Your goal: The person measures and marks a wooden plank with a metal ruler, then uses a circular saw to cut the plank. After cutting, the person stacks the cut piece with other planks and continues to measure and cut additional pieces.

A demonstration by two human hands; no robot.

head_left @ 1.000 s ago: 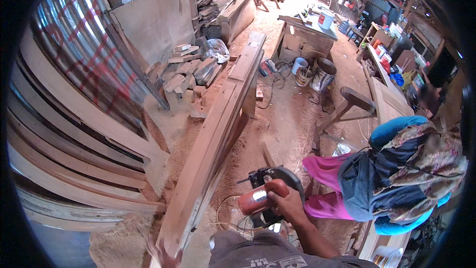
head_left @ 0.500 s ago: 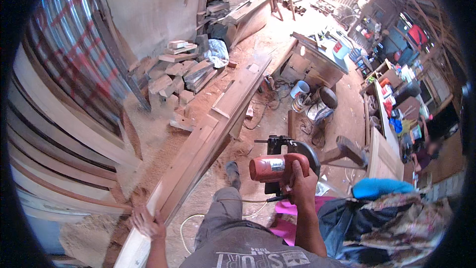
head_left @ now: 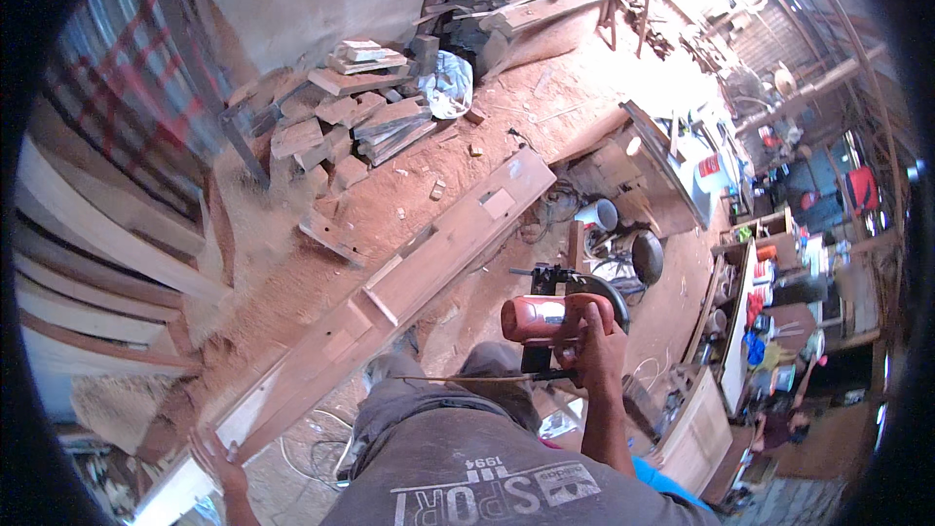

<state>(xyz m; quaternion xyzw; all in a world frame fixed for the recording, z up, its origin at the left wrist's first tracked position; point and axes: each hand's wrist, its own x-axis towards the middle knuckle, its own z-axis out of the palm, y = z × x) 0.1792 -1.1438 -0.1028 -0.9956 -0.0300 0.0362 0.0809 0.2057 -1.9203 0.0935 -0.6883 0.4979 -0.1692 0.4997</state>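
Note:
My right hand (head_left: 598, 349) is wrapped round the handle of a red circular saw (head_left: 538, 319), held up in front of my body. The saw's black base plate and curved guard face away from me, and a cable (head_left: 467, 378) trails from it to the left. At lower left my left hand (head_left: 216, 463) lies on the near end of a long wooden beam (head_left: 321, 356), fingers spread over its surface. Rectangular recesses and a small raised crosspiece (head_left: 380, 305) show along the beam, which runs diagonally away toward the upper right.
Stacked wood offcuts (head_left: 336, 122) and a white sack (head_left: 448, 85) lie beyond the beam on sawdust-strewn ground. Curved boards (head_left: 107, 263) lean at the left. A wooden workbench (head_left: 623, 170), a bucket (head_left: 597, 215) and a dark round container (head_left: 647, 258) stand ahead right. Another person (head_left: 779, 429) is at far right.
My view has swung, and the beam now lies lower and more level across it. Both legs now show close to the beam. The saw stays in my right hand; my left hand stays on the beam.

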